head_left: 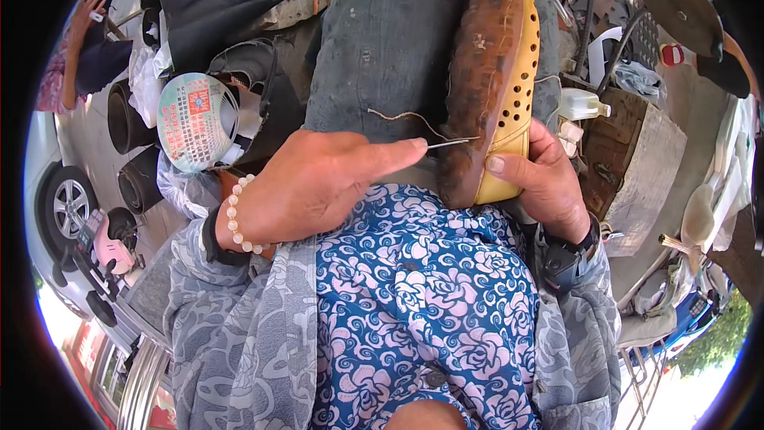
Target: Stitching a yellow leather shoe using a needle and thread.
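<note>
A yellow leather shoe (517, 72) with rows of punched holes lies on its side across my lap, its brown translucent lugged sole (481, 48) turned to the left. My right hand (549, 179) grips it at the near end, thumb on the yellow upper. In my closed left hand (326, 179) is an awl (450, 143), forefinger stretched along it; its handle is hidden in the palm. The thin metal tip meets the sole near its seam with the upper. A pale thread (406, 115) trails from the sole across the dark cloth (382, 48) on my lap.
To the left stand a round printed tin (195, 123), rolled dark sheets (131, 115) and black leather (223, 0). A small white bottle (582, 103), a wooden box (617, 143) and a metal disc (680, 4) are at the right. Another person's hand (83, 12) shows far left.
</note>
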`<action>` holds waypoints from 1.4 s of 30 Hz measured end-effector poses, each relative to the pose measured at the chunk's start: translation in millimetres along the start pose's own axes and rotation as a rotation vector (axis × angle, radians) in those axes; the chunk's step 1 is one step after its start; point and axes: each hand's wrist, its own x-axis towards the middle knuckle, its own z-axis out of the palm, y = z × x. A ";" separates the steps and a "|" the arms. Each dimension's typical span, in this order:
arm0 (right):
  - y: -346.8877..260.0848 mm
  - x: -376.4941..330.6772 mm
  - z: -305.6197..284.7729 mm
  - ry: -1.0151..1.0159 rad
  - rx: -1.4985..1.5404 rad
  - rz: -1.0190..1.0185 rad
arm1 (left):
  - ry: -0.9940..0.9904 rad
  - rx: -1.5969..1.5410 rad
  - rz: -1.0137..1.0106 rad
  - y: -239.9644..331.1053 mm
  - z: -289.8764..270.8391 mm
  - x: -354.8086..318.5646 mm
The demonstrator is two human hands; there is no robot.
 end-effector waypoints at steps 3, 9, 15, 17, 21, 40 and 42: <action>2.1 0.0 -0.1 0.021 -0.013 -0.013 | 0.005 -0.075 0.035 -1.5 1.8 2.9; 1.1 -0.7 -2.8 0.016 -0.040 -0.004 | -0.068 -0.106 0.051 -3.5 -2.5 9.6; 3.5 -0.5 -0.1 0.024 -0.046 -0.049 | -0.082 -0.091 0.067 -2.7 -7.1 13.4; 3.3 -0.9 1.6 0.026 -0.047 -0.064 | -0.124 -0.044 0.038 -1.0 -10.2 15.3; 0.4 -2.8 1.2 -0.002 -0.031 -0.049 | -0.133 -0.042 0.047 0.6 -16.2 19.0; -10.2 -16.5 8.1 -0.247 -0.104 -0.081 | -0.333 0.027 -0.173 17.4 -42.5 19.3; -7.1 -25.1 2.6 -0.296 -0.776 -0.525 | -0.350 0.047 -0.238 15.3 -41.2 15.7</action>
